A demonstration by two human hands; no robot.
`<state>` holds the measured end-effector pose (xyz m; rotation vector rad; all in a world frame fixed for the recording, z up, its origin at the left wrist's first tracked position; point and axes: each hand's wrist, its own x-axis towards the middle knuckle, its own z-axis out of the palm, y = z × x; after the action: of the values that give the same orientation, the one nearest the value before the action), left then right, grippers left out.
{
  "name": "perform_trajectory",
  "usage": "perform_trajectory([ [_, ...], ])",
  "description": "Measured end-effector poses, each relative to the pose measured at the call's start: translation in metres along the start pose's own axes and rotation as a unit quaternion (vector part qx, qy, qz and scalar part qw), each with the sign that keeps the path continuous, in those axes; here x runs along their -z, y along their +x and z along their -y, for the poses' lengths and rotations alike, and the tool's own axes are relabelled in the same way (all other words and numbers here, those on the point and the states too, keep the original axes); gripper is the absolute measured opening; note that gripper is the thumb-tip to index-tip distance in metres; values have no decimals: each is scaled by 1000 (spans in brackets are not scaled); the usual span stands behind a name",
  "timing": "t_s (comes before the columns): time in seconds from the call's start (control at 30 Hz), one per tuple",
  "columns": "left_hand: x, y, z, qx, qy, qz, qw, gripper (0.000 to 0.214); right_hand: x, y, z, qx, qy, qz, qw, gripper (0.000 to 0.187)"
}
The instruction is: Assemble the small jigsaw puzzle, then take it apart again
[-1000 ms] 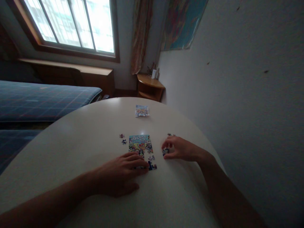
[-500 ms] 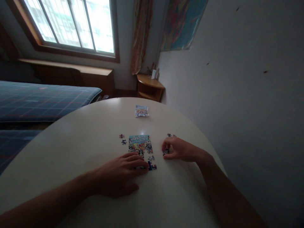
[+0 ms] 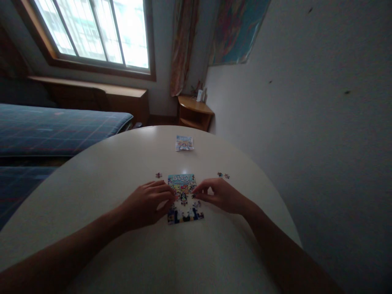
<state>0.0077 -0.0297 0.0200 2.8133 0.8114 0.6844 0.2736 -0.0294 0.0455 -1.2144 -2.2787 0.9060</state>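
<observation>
A small colourful jigsaw puzzle [image 3: 184, 199] lies flat on the round white table [image 3: 122, 171], partly put together. My left hand [image 3: 146, 204] rests at its left edge, fingers arched and apart, with the tips touching the puzzle. My right hand [image 3: 219, 196] is at the right edge, thumb and forefinger pinched together over the puzzle's middle row. The puzzle piece in that pinch is mostly hidden by the fingertips.
A loose piece [image 3: 158, 175] lies left of the puzzle's top, and two more loose pieces [image 3: 223, 175] to the right. A small printed packet [image 3: 184, 143] sits farther back. A bed [image 3: 55, 128] is on the left, a wall close on the right.
My right hand has carried its piece left from the table to the puzzle's right edge. My left hand has slid off the puzzle's lower part to its left edge, uncovering the bottom rows.
</observation>
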Motion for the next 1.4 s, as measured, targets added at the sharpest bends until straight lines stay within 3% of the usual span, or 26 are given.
perform_trajectory([
  [0.27, -7, -2, 4, 119, -21, -29, 992, 15, -36, 6, 10, -30, 60, -47, 997, 19],
  [0.6, -11, -3, 5, 151, -68, -23, 986, 11, -48, 11, 13, -19, 80, -55, 995, 14],
  [0.9, -13, -1, 0, 155, -130, -27, 979, 12, -47, 11, 14, -12, 61, -78, 995, 13],
  [1.17, -13, 0, -3, 152, -147, -26, 977, 14, -36, 8, 15, -26, 63, -56, 996, 18],
  [1.4, -11, -1, -3, 24, -97, 16, 995, 18, -22, 5, 5, -63, -1, -39, 997, 21],
])
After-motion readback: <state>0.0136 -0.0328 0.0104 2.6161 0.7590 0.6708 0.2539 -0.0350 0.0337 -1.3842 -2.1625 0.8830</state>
